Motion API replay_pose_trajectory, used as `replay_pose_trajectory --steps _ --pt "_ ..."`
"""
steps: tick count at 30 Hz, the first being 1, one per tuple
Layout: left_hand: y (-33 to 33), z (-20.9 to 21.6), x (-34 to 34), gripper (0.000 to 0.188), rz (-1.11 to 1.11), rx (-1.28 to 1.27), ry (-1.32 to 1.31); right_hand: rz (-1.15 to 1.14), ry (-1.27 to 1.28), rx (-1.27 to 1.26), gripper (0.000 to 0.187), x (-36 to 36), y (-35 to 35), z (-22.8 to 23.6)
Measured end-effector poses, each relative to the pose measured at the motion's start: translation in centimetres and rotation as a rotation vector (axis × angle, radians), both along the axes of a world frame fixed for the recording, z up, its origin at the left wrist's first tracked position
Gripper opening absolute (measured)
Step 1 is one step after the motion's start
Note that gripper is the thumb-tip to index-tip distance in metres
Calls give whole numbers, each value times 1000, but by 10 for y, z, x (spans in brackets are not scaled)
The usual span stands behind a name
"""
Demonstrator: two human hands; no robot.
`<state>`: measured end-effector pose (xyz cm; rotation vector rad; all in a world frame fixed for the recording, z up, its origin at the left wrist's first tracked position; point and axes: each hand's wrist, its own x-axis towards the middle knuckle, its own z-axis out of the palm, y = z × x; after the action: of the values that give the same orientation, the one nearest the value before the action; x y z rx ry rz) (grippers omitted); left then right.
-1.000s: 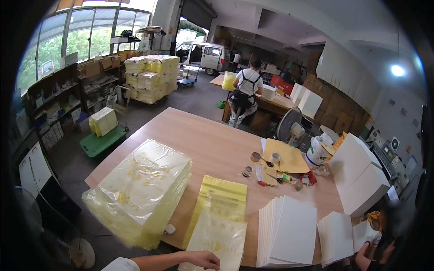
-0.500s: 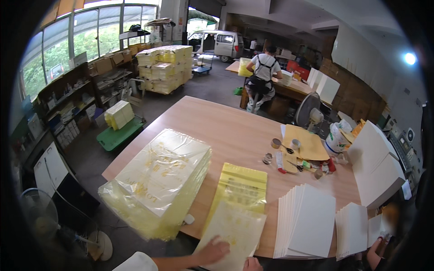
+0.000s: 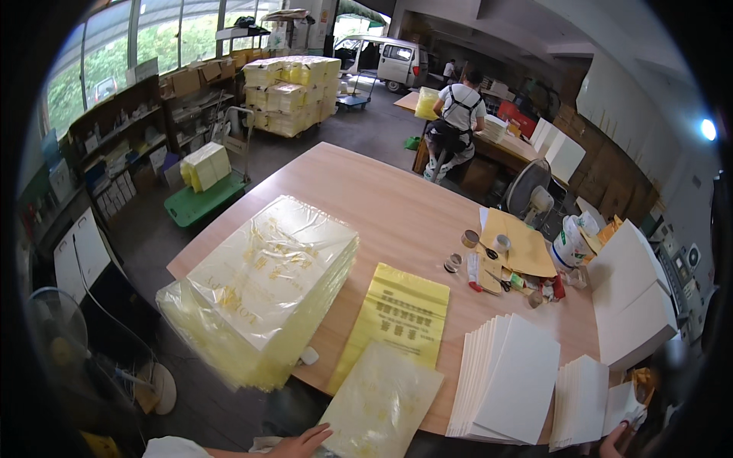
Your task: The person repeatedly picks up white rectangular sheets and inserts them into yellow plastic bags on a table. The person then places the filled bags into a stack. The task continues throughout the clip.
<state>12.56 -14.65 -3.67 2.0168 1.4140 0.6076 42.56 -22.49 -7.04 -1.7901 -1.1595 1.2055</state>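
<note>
A white packet in clear plastic with faint yellow print (image 3: 385, 401) lies at the table's near edge, over the lower part of a flat yellow printed plastic bag (image 3: 405, 305). At the packet's lower left edge is my left hand (image 3: 298, 443), its fingers stretched out and touching the plastic. My right hand is out of view. To the left stands a thick stack of pale yellow plastic-wrapped packets (image 3: 267, 267), glossy on top.
Fanned white boards (image 3: 511, 382) and a smaller stack (image 3: 580, 404) lie to the right. Scissors (image 3: 500, 281), tape rolls (image 3: 471, 238) and brown envelopes (image 3: 519, 244) sit beyond. Another person's hand (image 3: 615, 441) shows at far right. A co-worker (image 3: 460, 114) stands at a farther table.
My left hand has slid from the packet's face to its left edge. My right hand has left the view at the bottom. More of the yellow bag's print now shows above the packet.
</note>
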Motion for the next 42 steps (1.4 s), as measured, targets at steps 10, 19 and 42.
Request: replay_pose_trajectory --steps 10,19,42 --pt "131 175 -46 10 -91 973 -282 127 1239 -378 65 -100 240 -41" --pt "108 199 -105 16 471 955 130 474 933 -77 43 -303 342 95" --pt "161 71 14 28 282 480 -119 -387 105 27 13 18 75 -54"
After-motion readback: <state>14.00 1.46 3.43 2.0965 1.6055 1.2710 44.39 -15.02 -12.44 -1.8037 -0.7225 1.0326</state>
